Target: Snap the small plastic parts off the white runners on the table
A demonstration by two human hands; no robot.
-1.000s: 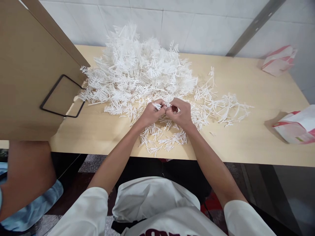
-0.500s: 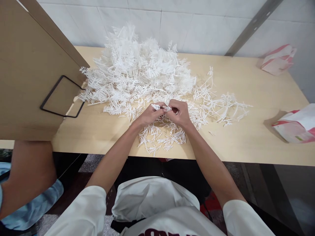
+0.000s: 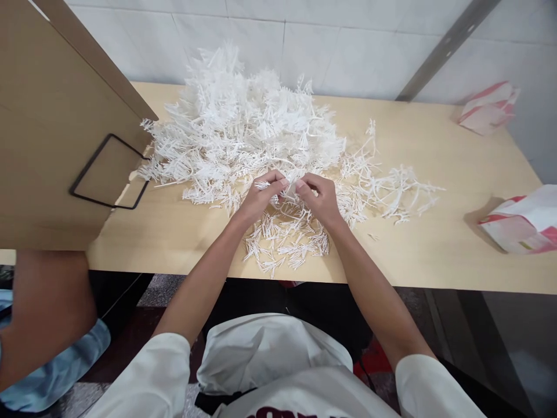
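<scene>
A tall heap of white branched plastic pieces (image 3: 243, 122) covers the middle of the table. In front of it lie loose, short white plastic sticks (image 3: 300, 252). My left hand (image 3: 261, 196) is closed at the front edge of the heap, and the ends of small white plastic sticks poke out from between its fingers. A little to its right, my right hand (image 3: 321, 198) is closed in a pinch with thumb and index finger together. White pieces lie right behind its fingertips, so I cannot make out what it holds. The two hands are slightly apart.
A cardboard sheet or box (image 3: 56, 133) with a black wire frame (image 3: 111, 171) stands at the left. Another person's arm (image 3: 52, 296) is beneath it. White branched strands (image 3: 391, 188) lie to the right. Two red-and-white paper bags (image 3: 522, 223) stand farther right. A tiled wall (image 3: 348, 58) closes the back.
My hands were together with small white sticks between them; now they have drawn apart. The sticks still show in my left hand.
</scene>
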